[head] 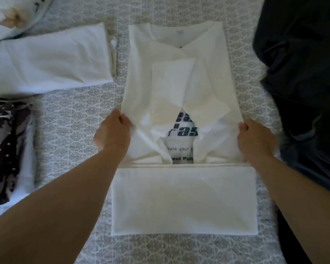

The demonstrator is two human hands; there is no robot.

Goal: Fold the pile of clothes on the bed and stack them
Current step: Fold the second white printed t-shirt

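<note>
You had the white T-shirt [179, 88] spread lengthwise on the bed [69, 126], its collar at the far end and both long sides already turned in over the middle. Dark printed lettering [183, 130] showed through the gap between the two turned-in sides. The near end of the shirt lay folded as a flat white band [183, 201] closest to you.

Your left hand [113, 133] gripped the shirt's left edge, its fingers [125, 120] curled and clamped on the cloth. Your right hand [255, 139] gripped the right edge at about the same level, its fingers [243, 127] likewise clamped on the fabric. Between your two hands the cloth was bunched and lifted a little off the layer beneath.

To the left of the shirt, apart from it, a folded white garment [50, 60] lay flat on the bed. Nearer you on that side sat a folded black-and-white patterned garment [4, 149] on top of something white. A heap of dark clothes [303, 73] lay unfolded along the right side of the bed. At the far left corner was a white pillow with a print [13, 14].
</note>
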